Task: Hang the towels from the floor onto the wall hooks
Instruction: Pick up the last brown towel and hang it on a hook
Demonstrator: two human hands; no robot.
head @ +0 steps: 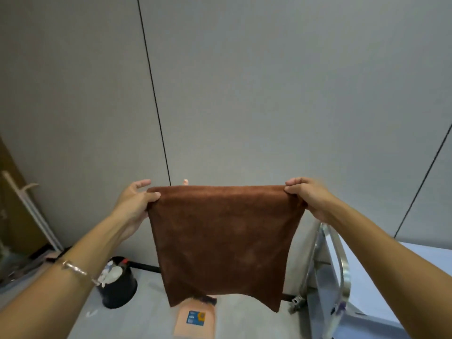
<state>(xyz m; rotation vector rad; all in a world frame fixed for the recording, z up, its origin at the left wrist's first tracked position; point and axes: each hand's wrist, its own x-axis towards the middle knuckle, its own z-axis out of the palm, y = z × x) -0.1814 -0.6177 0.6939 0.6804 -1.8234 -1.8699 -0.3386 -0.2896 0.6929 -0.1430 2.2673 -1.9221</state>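
A brown towel [221,241] hangs spread out flat in front of the grey wall. My left hand [135,201] pinches its top left corner and my right hand [309,196] pinches its top right corner. Just above the towel's upper edge a small pale hook [186,181] sticks out of the wall, partly hidden by the cloth. On the floor below lies a peach-coloured towel [195,319] with a blue label, its upper part covered by the brown towel.
A black bin [119,287] with white rubbish stands on the floor at the left. A metal frame [327,277] rises at the right beside a pale blue surface [381,277]. Boards and clutter lean against the wall at far left.
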